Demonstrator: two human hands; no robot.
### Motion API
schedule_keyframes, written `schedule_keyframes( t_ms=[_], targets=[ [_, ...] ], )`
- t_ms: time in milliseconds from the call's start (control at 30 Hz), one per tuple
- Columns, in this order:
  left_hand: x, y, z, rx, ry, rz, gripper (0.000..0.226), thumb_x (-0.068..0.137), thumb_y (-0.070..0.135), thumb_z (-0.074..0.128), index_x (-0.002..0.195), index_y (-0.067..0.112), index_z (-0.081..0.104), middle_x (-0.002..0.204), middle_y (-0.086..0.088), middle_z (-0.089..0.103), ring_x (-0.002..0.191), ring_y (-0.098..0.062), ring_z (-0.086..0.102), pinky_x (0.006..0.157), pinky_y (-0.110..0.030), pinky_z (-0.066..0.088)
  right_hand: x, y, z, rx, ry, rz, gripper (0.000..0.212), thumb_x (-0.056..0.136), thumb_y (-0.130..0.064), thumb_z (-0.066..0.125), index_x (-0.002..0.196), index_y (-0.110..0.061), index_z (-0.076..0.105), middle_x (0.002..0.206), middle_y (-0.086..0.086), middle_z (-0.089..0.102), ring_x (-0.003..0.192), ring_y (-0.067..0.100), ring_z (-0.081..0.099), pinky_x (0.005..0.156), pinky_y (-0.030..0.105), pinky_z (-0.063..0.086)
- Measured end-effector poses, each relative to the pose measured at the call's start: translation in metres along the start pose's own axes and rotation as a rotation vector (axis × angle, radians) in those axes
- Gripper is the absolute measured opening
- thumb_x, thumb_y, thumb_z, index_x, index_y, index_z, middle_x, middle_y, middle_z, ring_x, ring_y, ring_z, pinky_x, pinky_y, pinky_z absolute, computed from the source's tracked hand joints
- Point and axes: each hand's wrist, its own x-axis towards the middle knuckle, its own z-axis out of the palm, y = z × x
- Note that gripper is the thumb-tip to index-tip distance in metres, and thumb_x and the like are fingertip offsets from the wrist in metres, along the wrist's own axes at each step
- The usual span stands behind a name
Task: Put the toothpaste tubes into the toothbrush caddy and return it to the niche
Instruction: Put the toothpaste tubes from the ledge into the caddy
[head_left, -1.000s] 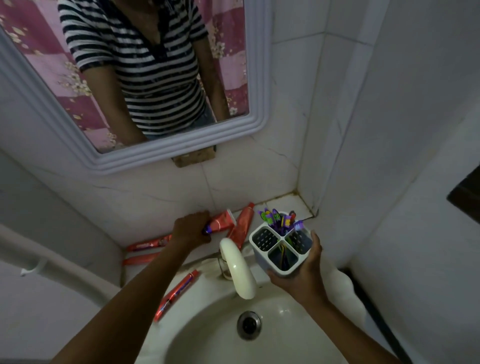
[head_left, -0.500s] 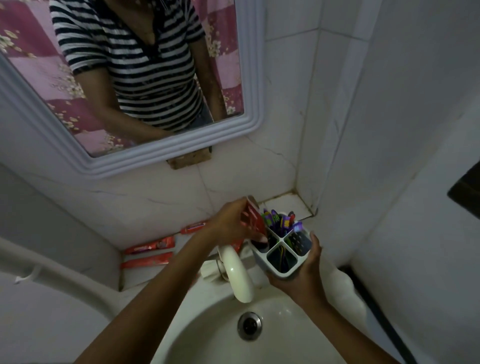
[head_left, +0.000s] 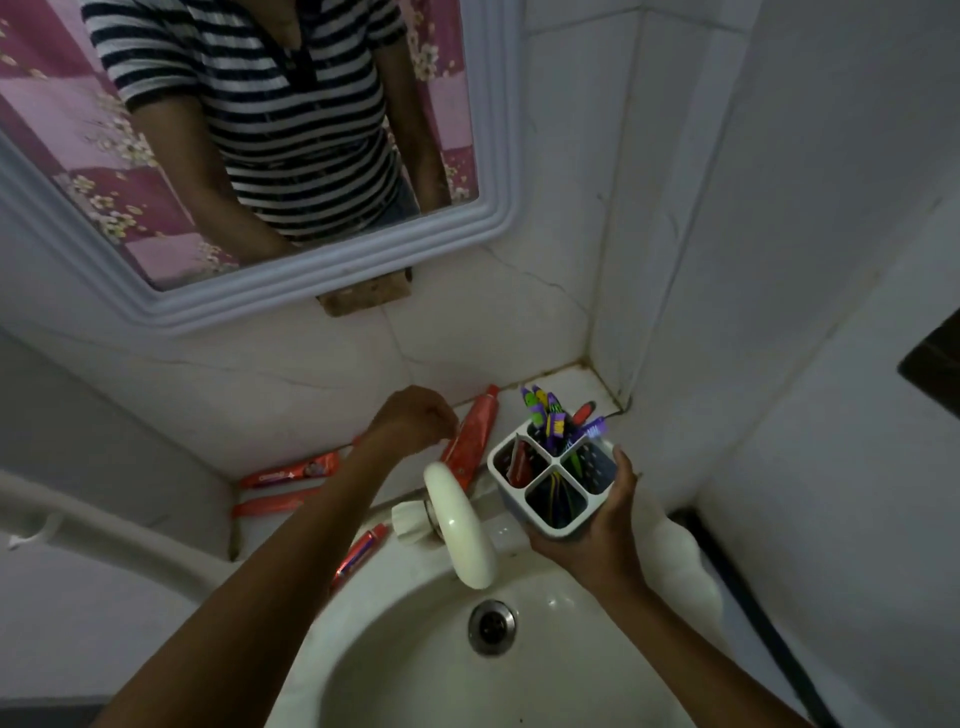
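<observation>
One toothpaste tube in the toothbrush caddy, four more on the ledge and basin.

The four-compartment caddy (head_left: 556, 478), a red tube (head_left: 519, 464) in its left cell, sits gripped in the right hand (head_left: 597, 530) over the sink (head_left: 415, 649). The left hand (head_left: 413, 415), fingers curled and empty, hovers beside another tube (head_left: 472, 436) lying behind the white tap (head_left: 460, 525).
</observation>
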Motion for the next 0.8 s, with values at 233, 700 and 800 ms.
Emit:
schedule_keyframes(
  t_ms=[233, 700, 800],
  targets=[
    [0.03, -0.015, 0.045, 0.469, -0.021, -0.037, 0.044, 0.072, 0.041, 0.076, 0.103, 0.011, 0.066, 0.106, -0.007, 0.069, 0.097, -0.025, 0.065, 0.082, -0.036, 0.054, -0.001, 0.001, 0.001, 0.021, -0.006, 0.017, 0.139, 0.05, -0.026, 0.102, 0.157, -0.023, 0.014, 0.158, 0.01, 0.038, 0.142, 0.016, 0.054, 0.105, 0.045, 0.059],
    [0.001, 0.044, -0.018, 0.488, 0.168, 0.123, 0.037, 0.083, 0.054, 0.057, 0.081, 0.019, 0.065, 0.083, -0.002, 0.063, 0.089, -0.025, 0.063, 0.063, -0.027, 0.037, -0.002, 0.005, 0.002, 0.036, -0.006, 0.051, 0.144, 0.047, -0.031, 0.104, 0.159, -0.025, 0.013, 0.156, 0.008, 0.041, 0.141, 0.02, 0.054, 0.108, 0.049, 0.057],
    [-0.029, 0.066, -0.06, 0.623, 0.337, 0.296, 0.018, 0.088, 0.038, 0.061, 0.093, 0.024, 0.072, 0.093, 0.0, 0.072, 0.09, -0.023, 0.065, 0.065, -0.028, 0.044, -0.002, 0.006, 0.002, 0.035, -0.003, 0.024, 0.143, 0.047, -0.033, 0.103, 0.158, -0.036, 0.014, 0.156, 0.011, 0.04, 0.142, 0.021, 0.053, 0.109, 0.045, 0.056]
  ],
)
